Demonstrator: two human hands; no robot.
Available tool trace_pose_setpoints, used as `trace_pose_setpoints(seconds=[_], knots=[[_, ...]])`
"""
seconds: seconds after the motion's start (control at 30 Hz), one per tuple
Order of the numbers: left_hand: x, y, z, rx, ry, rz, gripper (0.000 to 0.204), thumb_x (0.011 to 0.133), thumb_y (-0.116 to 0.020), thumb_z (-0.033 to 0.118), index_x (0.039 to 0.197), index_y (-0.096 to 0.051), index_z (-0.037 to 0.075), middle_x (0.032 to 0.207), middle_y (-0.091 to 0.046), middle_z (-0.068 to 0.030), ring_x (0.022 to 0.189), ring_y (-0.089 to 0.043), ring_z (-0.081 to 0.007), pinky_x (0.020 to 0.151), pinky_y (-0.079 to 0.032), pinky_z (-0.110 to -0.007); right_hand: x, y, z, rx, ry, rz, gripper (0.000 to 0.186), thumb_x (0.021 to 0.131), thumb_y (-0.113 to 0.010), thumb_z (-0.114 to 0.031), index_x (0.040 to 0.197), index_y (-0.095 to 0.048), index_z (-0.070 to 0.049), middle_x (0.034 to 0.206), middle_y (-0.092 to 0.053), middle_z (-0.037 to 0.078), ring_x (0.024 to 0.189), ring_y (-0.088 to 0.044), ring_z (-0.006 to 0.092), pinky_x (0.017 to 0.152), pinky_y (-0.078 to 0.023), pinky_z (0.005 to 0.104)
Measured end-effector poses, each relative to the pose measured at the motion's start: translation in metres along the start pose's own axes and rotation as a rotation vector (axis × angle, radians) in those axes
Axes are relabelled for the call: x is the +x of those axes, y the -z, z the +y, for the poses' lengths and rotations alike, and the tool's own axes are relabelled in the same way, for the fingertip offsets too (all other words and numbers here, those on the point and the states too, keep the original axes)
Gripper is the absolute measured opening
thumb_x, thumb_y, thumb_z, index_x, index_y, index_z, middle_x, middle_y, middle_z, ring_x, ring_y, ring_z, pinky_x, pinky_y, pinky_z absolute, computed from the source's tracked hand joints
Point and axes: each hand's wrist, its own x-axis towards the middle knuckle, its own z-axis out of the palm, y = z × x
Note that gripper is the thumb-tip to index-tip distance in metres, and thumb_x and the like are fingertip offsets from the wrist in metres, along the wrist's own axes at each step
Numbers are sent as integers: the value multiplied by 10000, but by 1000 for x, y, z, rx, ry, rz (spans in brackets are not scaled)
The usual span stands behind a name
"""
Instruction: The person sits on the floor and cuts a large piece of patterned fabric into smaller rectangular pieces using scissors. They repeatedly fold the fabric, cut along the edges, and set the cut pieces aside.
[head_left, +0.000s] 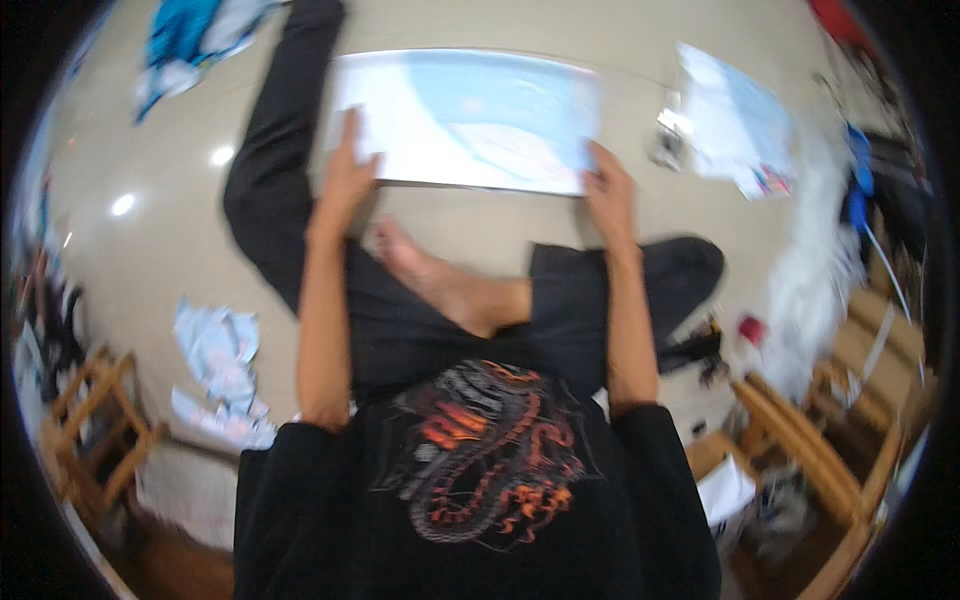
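Observation:
Between my hands is a wide, flat rectangular panel (470,115), white and light blue with a glossy face; whether it is a board, a booklet or a thin box I cannot tell. My left hand (350,175) grips its left end, with the thumb over the near corner and the fingers along the side. At the lower right corner my right hand (608,192) is closed on it, the other fingers partly hidden and blurred. The panel is held in front of my crossed leg, above the pale floor (430,212).
A crumpled white and blue sheet (735,120) lies to the right, beside a small shiny clear object (667,142). More blue paper pieces (218,350) are at the left. Wooden furniture (95,430) stands at lower left, with wooden bars (805,450) and cardboard (880,340) at right.

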Motion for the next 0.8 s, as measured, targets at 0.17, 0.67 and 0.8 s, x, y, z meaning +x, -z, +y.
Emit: trace_pose_setpoints(seconds=[0.17,0.67,0.8], knots=[[-4,1,-37,-88,-33,-50,752,964,-685,172,1616,-346,14,1700,-276,-230,1589,-236,-332,1282,-190,-427,0,-10,-1,-178,178,87,514,849,-549,57,1351,-644,2,1403,-626,231,1294,-601,397,1130,-470,449],[-10,5,-21,58,30,6,795,985,-674,221,1627,-277,-30,1684,-313,-226,1560,-316,-300,1280,-219,-392,-7,-14,19,-176,143,98,486,918,-510,26,1394,-610,6,1437,-605,232,1349,-571,380,1182,-423,439],[-5,3,8,-36,90,45,805,951,-686,163,1605,-281,-71,1687,-264,-265,1582,-254,-331,1289,-198,-378,-2,-2,8,-209,114,78,504,895,-588,28,1394,-637,-33,1441,-620,199,1331,-597,352,1164,-440,415]])
